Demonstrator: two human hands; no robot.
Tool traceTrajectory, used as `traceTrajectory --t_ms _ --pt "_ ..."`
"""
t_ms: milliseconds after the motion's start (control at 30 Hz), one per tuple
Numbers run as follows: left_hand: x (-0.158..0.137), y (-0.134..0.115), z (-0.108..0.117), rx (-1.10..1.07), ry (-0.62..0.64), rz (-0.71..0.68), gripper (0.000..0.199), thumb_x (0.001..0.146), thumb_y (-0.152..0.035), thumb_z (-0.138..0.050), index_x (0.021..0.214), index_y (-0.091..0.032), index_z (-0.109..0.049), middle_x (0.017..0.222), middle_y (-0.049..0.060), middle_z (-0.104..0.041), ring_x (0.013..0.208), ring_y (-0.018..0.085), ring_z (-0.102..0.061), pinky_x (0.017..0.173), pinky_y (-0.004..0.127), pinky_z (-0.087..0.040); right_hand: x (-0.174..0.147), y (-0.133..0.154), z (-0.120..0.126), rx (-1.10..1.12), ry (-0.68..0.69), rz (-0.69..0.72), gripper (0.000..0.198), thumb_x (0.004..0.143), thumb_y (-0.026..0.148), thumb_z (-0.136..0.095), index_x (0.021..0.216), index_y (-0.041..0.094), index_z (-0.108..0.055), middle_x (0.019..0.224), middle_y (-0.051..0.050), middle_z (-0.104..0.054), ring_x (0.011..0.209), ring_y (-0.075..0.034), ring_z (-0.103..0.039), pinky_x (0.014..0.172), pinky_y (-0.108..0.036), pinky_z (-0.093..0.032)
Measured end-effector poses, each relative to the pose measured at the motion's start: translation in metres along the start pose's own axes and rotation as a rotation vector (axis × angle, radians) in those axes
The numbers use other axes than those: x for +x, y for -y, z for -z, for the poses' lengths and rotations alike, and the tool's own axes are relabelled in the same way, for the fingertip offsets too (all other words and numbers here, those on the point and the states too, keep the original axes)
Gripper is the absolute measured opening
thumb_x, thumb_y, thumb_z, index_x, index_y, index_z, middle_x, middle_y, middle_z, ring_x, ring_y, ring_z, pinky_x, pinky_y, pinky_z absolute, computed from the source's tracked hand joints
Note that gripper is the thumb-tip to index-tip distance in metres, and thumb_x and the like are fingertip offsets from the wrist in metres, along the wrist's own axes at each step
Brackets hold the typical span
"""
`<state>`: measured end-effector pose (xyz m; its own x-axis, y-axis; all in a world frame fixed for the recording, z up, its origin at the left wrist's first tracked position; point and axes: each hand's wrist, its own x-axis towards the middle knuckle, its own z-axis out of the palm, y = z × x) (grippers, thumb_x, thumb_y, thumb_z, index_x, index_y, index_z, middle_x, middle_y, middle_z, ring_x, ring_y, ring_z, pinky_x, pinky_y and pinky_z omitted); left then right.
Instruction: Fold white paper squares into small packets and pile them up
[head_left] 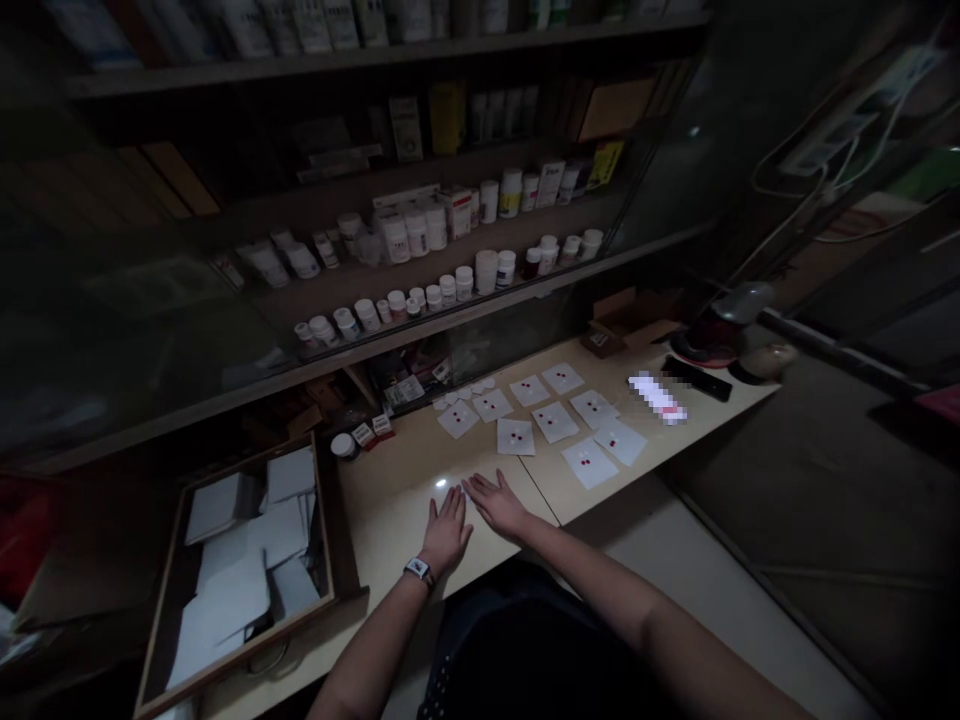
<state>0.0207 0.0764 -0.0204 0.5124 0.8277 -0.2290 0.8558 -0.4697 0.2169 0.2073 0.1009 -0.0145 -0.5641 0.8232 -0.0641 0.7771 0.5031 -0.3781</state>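
Observation:
My left hand (447, 530), with a watch (418, 570) on its wrist, lies flat on the pale table (397, 500), fingers stretched out. Beside it my right hand (496, 502) also rests palm down, its fingertips close to the left ones. Neither hand shows anything held. Beyond them several white paper squares (517, 450) are spread in rows, bearing small red and pale pills (586, 462). The nearest square to my right hand is the one in the middle front. Small white pieces (474, 390) lie behind the squares; their kind is unclear.
On the left, a wooden drawer (322, 540) holds stacks of white paper (232, 590). A white jar (343, 446) and small boxes (373, 431) stand by it. Shelves with bottles (486, 272) rise behind. At right are a cardboard box (630, 318) and a dark phone-like object (697, 378).

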Motion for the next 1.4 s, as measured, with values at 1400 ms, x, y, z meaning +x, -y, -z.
traceTrajectory --t_ms 1400 --pt "0.158 -0.084 0.008 -0.138 -0.24 0.338 0.053 0.091 -0.023 -0.037 0.144 -0.019 -0.031 0.152 0.01 -0.025 0.141 0.028 -0.018 0.112 0.059 -0.013 0.142 -0.249 0.104 0.133 -0.337 -0.42 0.029 0.083 0.012 -0.042 0.096 0.014 -0.067 0.102 -0.011 -0.064 0.097 -0.021 -0.056 0.088 -0.03 -0.036"
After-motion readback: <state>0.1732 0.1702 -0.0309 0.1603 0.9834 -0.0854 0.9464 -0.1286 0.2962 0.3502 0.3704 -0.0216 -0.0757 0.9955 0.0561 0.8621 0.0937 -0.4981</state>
